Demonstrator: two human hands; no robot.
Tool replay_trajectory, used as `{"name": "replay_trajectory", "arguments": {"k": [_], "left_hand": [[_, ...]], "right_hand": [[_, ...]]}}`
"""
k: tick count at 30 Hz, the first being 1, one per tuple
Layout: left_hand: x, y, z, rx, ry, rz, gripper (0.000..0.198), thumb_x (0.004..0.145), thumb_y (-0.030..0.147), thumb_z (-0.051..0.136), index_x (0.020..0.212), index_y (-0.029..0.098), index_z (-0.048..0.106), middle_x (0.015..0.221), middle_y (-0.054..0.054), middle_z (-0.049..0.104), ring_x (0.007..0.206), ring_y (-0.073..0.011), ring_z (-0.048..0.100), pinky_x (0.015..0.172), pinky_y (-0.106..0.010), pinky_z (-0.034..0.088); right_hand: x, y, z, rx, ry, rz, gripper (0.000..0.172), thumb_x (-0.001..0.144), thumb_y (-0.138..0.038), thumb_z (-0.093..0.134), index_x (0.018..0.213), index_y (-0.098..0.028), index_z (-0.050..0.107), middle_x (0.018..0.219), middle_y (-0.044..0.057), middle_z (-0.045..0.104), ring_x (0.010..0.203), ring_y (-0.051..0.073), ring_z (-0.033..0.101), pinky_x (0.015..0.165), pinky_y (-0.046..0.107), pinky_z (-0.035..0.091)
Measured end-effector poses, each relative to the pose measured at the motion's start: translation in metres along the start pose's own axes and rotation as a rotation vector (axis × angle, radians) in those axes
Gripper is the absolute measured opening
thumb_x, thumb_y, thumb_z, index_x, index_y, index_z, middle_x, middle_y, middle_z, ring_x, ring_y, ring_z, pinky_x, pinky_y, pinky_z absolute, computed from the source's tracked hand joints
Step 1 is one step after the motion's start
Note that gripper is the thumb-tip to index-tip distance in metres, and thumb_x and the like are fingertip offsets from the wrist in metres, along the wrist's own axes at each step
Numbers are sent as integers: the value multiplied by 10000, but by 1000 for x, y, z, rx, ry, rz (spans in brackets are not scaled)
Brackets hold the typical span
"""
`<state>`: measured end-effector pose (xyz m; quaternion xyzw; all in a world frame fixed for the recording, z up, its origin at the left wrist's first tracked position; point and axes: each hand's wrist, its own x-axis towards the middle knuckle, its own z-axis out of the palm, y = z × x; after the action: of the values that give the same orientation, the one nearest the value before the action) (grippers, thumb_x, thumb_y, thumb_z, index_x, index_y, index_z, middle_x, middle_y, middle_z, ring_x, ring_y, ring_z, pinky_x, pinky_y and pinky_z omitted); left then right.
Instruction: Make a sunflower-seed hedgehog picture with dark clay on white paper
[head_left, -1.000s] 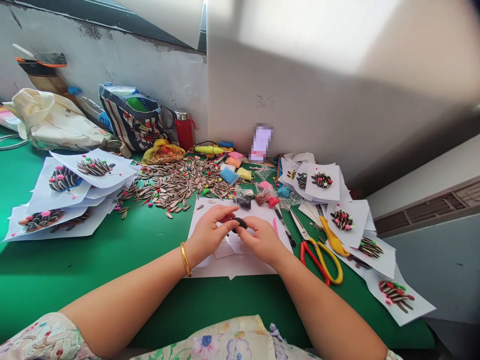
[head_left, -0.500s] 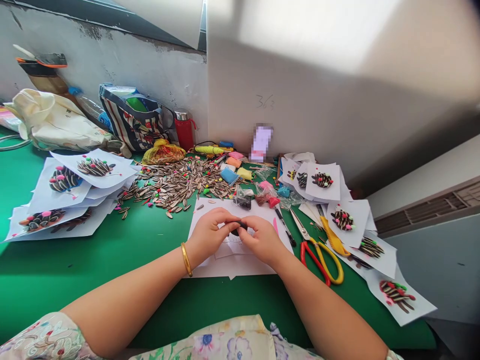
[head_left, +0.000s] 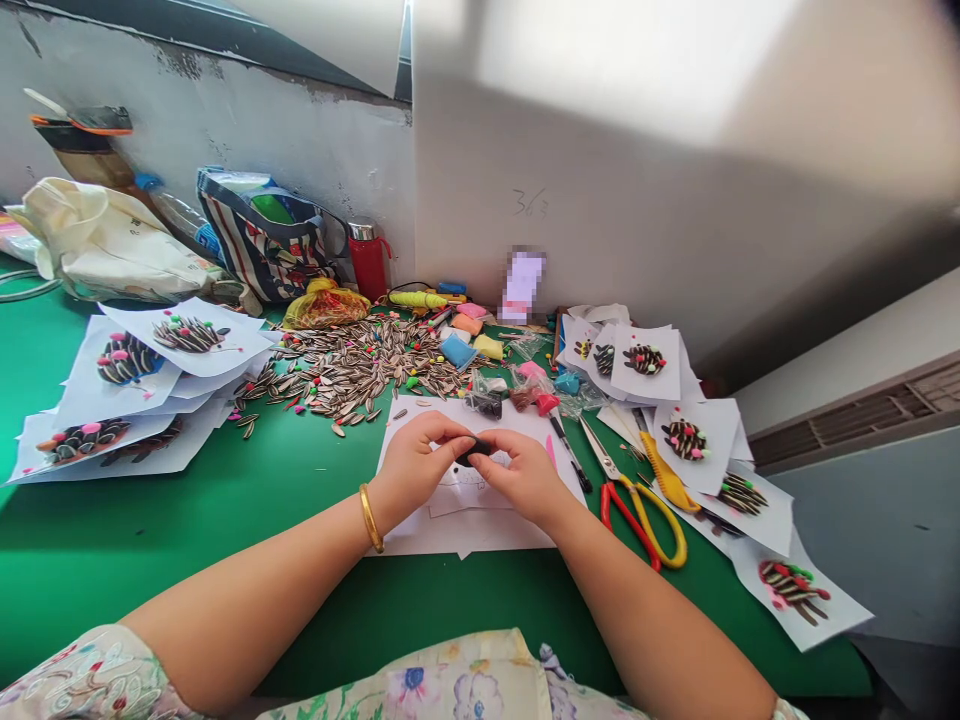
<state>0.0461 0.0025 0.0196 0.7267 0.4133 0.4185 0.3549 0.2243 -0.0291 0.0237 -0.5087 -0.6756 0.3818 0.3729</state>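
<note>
My left hand [head_left: 420, 465] and my right hand [head_left: 525, 478] meet over a white paper sheet [head_left: 457, 525] on the green table [head_left: 150, 540]. Both pinch a small black lump of clay [head_left: 475, 449] between thumbs and fingertips, just above the sheet. A gold bangle [head_left: 370, 517] rings my left wrist. A pile of striped sunflower seeds [head_left: 352, 365] lies just beyond my hands.
Red and yellow scissors [head_left: 645, 515] and a yellow knife [head_left: 664, 475] lie right of my hands. Paper sheets with seed hedgehogs [head_left: 135, 360] are stacked at left, more [head_left: 686, 440] at right. Small clay blocks [head_left: 469, 340], a red bottle [head_left: 369, 260] and bags [head_left: 262, 240] line the wall.
The fingers have shifted slightly while working the black clay; both hands stay in the same spot over the sheet.
</note>
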Motion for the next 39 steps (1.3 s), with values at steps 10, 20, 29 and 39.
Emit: {"name": "replay_trajectory", "arguments": {"k": [10,20,29,39], "left_hand": [[-1,-3,3,6,-31,39,102,849,266,656,814,220,740,803,-27,692,802,-173,632,761,-312,512],[0,-2,2,-19,-43,11,151,851,302,639,931,217,735,877,-32,717,838,-180,652,791,-319,530],[0,-3,3,-115,-14,-67,245,848,316,635,1055,209,713,948,-53,725,845,-188,675,762,-327,564],[0,-1,3,-151,12,-138,168,843,325,640,887,187,724,848,-37,731,766,-179,677,686,-293,558]], "right_hand": [[-1,-1,0,-97,-9,0,155,879,-294,595,900,-235,737,898,8,739,852,187,649,780,300,480],[-1,-3,-1,-186,-3,-18,137,868,-248,570,828,-217,698,806,6,690,783,170,606,719,287,452],[-3,-1,-2,-56,1,59,180,900,-308,529,948,-225,681,913,8,714,864,183,643,737,284,489],[-3,-1,-2,4,-27,43,201,877,-333,599,1021,-236,700,992,13,736,910,193,662,792,301,503]]}}
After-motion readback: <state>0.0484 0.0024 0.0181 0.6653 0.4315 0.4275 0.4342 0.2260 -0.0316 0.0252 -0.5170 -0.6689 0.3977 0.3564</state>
